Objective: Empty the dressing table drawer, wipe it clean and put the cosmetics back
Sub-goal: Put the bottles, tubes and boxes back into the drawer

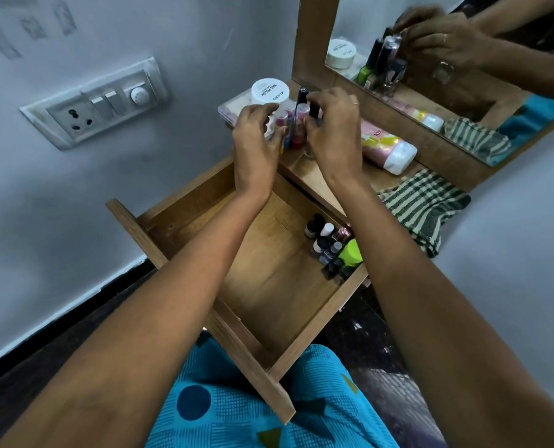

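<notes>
Both hands are up on the bench [308, 176], closed in around a cluster of polishes [296, 130] standing at its 9 o'clock end. The right hand [334, 134] pinches a black cap [314, 110] on the cluster's 3 o'clock side. The left hand [256, 140] curls its fingers against the 9 o'clock side, but I cannot tell whether it truly grips a bottle.

Just beyond the polishes, at 11 o'clock, a white jar [270, 92] sits on a clear box [233, 108]. A pink bottle [385, 147] lies on its side at 3 o'clock of the hands, and a striped cloth [421, 205] hangs over the bench edge beyond it.

The drawer [269, 270] is pulled open at 6 o'clock under the forearms. Small bottles [325, 242] and a green cap [350, 252] crowd its 3 o'clock side. A mirror [463, 92] stands behind the bench, and a switch panel [98, 105] is on the wall at 9 o'clock.
</notes>
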Demonstrator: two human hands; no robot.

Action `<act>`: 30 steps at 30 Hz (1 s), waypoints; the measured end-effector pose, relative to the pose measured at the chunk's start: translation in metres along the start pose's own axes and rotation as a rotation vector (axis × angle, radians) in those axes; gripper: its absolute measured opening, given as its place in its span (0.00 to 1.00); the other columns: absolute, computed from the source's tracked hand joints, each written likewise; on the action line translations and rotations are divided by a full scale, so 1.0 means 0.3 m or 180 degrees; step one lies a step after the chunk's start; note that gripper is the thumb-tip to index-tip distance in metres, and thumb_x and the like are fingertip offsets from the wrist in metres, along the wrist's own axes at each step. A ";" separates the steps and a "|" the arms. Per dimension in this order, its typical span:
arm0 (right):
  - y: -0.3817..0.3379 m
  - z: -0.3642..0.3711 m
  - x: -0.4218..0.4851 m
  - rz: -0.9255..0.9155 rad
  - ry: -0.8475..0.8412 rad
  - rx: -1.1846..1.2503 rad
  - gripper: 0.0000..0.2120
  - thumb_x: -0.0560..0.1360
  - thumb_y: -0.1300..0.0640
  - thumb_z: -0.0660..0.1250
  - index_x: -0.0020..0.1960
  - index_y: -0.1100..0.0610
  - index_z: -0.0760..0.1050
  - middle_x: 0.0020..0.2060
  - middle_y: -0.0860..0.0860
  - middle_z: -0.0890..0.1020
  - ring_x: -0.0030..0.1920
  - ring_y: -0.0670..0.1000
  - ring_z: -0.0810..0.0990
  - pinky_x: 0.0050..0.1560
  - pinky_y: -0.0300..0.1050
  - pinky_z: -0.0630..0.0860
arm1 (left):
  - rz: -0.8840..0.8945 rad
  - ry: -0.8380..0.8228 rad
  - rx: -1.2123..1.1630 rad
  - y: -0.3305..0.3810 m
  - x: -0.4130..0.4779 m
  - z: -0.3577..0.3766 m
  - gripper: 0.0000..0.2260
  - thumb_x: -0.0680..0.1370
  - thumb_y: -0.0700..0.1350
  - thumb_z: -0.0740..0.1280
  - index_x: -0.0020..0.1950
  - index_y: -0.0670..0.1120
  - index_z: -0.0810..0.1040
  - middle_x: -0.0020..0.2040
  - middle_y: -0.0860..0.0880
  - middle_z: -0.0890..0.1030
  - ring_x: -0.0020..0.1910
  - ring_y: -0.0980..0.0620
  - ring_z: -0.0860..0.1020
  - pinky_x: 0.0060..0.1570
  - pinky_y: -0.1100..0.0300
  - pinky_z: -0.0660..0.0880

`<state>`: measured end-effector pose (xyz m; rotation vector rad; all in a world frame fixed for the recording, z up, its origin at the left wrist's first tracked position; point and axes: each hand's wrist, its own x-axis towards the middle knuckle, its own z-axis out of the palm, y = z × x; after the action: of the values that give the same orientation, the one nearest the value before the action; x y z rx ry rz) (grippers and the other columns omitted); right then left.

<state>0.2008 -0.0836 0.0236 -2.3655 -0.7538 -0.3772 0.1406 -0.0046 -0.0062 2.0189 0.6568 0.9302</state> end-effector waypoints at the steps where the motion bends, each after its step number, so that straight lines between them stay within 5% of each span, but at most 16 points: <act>1: 0.004 0.006 0.013 -0.0012 -0.0033 -0.0055 0.16 0.75 0.61 0.65 0.63 0.59 0.74 0.60 0.54 0.77 0.59 0.52 0.71 0.57 0.38 0.67 | -0.0008 -0.0006 0.0029 -0.001 0.006 0.004 0.15 0.73 0.37 0.68 0.59 0.41 0.77 0.57 0.43 0.78 0.55 0.49 0.77 0.57 0.56 0.75; 13: 0.017 0.017 0.015 0.0042 -0.0134 -0.0180 0.11 0.75 0.56 0.65 0.56 0.55 0.79 0.54 0.50 0.81 0.58 0.51 0.72 0.59 0.43 0.63 | -0.0013 -0.0007 -0.0016 0.003 0.010 0.011 0.10 0.71 0.38 0.71 0.52 0.41 0.79 0.51 0.45 0.81 0.49 0.52 0.79 0.52 0.56 0.78; 19: 0.009 -0.017 -0.057 0.0041 -0.0018 0.0434 0.10 0.72 0.61 0.68 0.52 0.58 0.81 0.48 0.53 0.83 0.53 0.53 0.76 0.57 0.50 0.73 | 0.0081 -0.0020 -0.0089 0.015 -0.042 -0.035 0.12 0.71 0.38 0.71 0.53 0.41 0.80 0.50 0.45 0.81 0.47 0.55 0.79 0.50 0.64 0.76; 25: 0.012 -0.054 -0.160 0.0118 -0.0221 0.0745 0.12 0.73 0.61 0.68 0.56 0.58 0.79 0.50 0.52 0.83 0.47 0.46 0.80 0.50 0.40 0.77 | 0.0068 -0.0068 -0.0195 0.009 -0.150 -0.081 0.12 0.70 0.37 0.72 0.53 0.40 0.80 0.47 0.49 0.80 0.44 0.59 0.76 0.45 0.79 0.69; 27: 0.022 -0.064 -0.200 0.0114 -0.0335 0.0753 0.12 0.73 0.61 0.68 0.56 0.59 0.79 0.50 0.52 0.83 0.44 0.42 0.77 0.46 0.32 0.74 | 0.0021 -0.0166 -0.0111 -0.006 -0.186 -0.082 0.12 0.70 0.38 0.71 0.54 0.41 0.80 0.48 0.49 0.81 0.46 0.59 0.76 0.46 0.78 0.68; 30: 0.045 -0.061 -0.258 0.0132 -0.0456 0.0767 0.12 0.73 0.62 0.68 0.57 0.60 0.79 0.50 0.54 0.82 0.43 0.43 0.77 0.47 0.36 0.77 | -0.0025 -0.0353 -0.0117 -0.030 -0.226 -0.071 0.12 0.70 0.37 0.71 0.53 0.40 0.80 0.49 0.46 0.82 0.47 0.56 0.78 0.47 0.74 0.71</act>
<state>0.1458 -0.1367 -0.0021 -2.1925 -0.7683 -0.0931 0.0822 -0.0382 -0.0307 2.0178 0.5824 0.8137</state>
